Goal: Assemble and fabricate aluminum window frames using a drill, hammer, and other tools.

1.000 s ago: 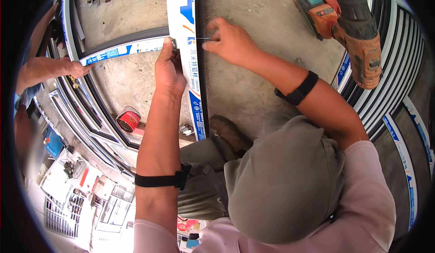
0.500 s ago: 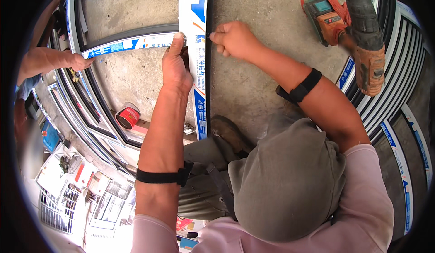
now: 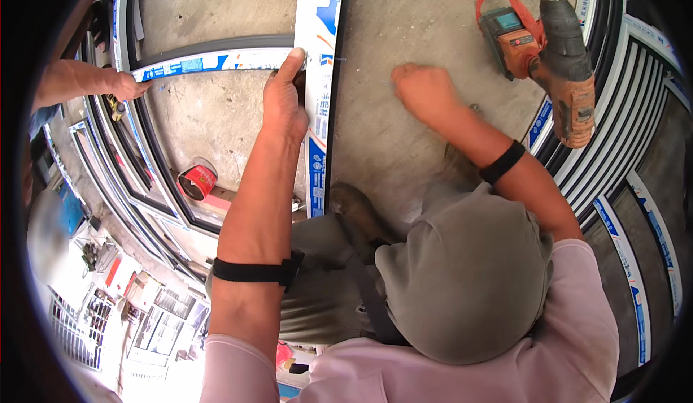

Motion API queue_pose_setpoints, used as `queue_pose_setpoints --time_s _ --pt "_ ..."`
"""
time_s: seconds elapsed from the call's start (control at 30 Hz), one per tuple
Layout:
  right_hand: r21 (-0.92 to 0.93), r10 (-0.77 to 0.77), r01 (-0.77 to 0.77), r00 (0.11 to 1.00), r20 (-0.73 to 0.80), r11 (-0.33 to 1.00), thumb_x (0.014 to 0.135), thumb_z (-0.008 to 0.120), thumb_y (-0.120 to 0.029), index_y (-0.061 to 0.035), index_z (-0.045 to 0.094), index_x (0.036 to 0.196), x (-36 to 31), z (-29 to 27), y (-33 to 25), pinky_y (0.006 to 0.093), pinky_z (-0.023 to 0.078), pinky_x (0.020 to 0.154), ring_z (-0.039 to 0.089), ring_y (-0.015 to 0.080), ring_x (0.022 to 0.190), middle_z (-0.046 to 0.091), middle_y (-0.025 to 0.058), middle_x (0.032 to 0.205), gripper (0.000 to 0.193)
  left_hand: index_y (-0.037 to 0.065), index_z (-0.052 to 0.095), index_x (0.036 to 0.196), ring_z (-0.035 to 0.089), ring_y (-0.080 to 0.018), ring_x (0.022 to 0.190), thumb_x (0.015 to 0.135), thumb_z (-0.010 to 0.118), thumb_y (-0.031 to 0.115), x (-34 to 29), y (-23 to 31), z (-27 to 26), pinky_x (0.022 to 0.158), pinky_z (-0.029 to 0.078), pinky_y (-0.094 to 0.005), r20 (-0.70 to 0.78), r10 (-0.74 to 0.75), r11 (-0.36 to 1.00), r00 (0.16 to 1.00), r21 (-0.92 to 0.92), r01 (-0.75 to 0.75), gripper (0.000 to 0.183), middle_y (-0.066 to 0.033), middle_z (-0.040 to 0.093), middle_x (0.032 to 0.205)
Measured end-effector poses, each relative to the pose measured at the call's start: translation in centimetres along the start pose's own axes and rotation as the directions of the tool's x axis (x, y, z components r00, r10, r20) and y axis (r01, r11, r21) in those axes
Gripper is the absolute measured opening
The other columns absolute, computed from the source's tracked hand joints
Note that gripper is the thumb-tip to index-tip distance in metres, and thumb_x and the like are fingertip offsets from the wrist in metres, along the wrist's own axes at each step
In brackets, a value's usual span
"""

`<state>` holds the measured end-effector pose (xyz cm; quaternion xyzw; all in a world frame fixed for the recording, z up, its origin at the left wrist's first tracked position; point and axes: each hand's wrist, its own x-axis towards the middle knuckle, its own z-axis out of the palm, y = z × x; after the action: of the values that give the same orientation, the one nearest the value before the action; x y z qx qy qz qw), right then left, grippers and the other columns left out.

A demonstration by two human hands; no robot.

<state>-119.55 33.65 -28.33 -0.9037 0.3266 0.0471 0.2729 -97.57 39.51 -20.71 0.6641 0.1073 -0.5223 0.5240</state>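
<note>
My left hand [image 3: 284, 103] is closed where a crossbar [image 3: 209, 63] meets a long upright frame profile [image 3: 317, 107]. Its thumb lies on top of the joint and the fingers wrap beneath, partly hidden. Both bars carry white and blue protective film. To the right of the upright, my right hand [image 3: 427, 94] hangs above the concrete floor with its fingers curled in, touching neither bar. Motion blurs it, and whatever may be pinched in it does not show. Another person's hand [image 3: 130, 85] holds the crossbar's far left end.
At upper right is an orange and black power drill [image 3: 570, 71] with a bit fitted. Slatted panels [image 3: 613, 128] and film-covered bars lie along the right. A red bucket [image 3: 197, 179] sits at left, near more window frames [image 3: 162, 165]. My shoe [image 3: 354, 211] is beside the upright.
My right hand has pulled away from the upright's right edge, moving right and slightly nearer. My left hand keeps its grip at the joint. The whole view has shifted a little.
</note>
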Motion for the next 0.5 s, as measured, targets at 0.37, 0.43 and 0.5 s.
queue_pose_setpoints --time_s 0.37,0.43,0.5 --pt "0.641 0.114 -0.086 0.993 -0.003 0.763 0.078 0.059 -0.013 -0.0037 0.065 0.088 4.0 -6.5 -3.9 0.0399 0.05 0.063 0.065 0.0292 0.066 0.065 0.0147 0.073 0.015 0.0 0.06 0.112 0.06 -0.0236 0.097 0.091 0.062 0.031 -0.7 0.5 0.2 0.09 0.047 -0.0366 -0.018 -0.026 0.998 1.0 0.049 0.027 0.037 -0.014 0.064 0.104" --pt "0.799 0.116 -0.074 0.993 0.005 0.597 0.079 0.06 -0.014 -0.0036 0.067 0.093 4.8 -6.5 -4.4 0.0399 0.05 0.063 0.064 0.0298 0.065 0.065 0.0151 0.073 0.019 0.0 0.06 0.112 0.06 -0.0232 0.094 0.091 0.061 0.03 -0.7 0.6 0.1 0.088 0.048 -0.0362 0.007 -0.033 0.999 0.999 0.021 0.033 0.037 -0.0133 0.064 0.102" --pt "0.785 0.051 -0.06 0.998 0.036 0.616 0.08 0.063 -0.016 -0.0015 0.067 0.106 5.5 -6.1 -4.4 0.0358 0.05 0.062 0.064 0.0246 0.063 0.066 0.0143 0.073 0.03 -0.002 0.058 0.114 0.06 -0.0239 0.095 0.091 0.061 0.027 -0.7 0.6 0.3 0.088 0.048 -0.0368 -0.007 -0.03 0.999 1.0 0.011 0.03 0.037 -0.0142 0.064 0.104"
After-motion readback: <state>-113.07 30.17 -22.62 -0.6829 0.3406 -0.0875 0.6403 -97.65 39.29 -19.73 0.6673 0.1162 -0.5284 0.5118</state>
